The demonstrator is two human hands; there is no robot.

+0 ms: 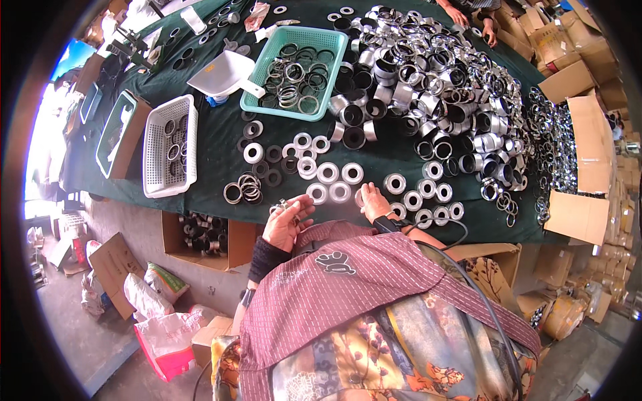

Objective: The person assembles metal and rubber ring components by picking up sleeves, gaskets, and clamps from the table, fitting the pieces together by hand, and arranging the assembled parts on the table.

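At the table's near edge, my left hand (284,226) is turned palm up, its fingers curled round a few thin metal rings (279,206). My right hand (375,204) reaches down onto the green cloth, fingertips closed on the rim of a silver ring-shaped metal part (360,197), mostly covered by the fingers. Between the hands, several thick silver rings with dark holes (328,173) lie flat in loose rows. More of the same kind (413,200) lie right of my right hand. A small stack of thin rings (243,189) rests left of my left hand.
A teal basket (248,100) holds thin rings, beside a white scoop (217,73). A white basket (152,154) with rings stands left. A big heap of metal sleeves (428,80) covers the right. Another person's hands (489,30) are at the far edge. Cardboard boxes (576,217) adjoin the table.
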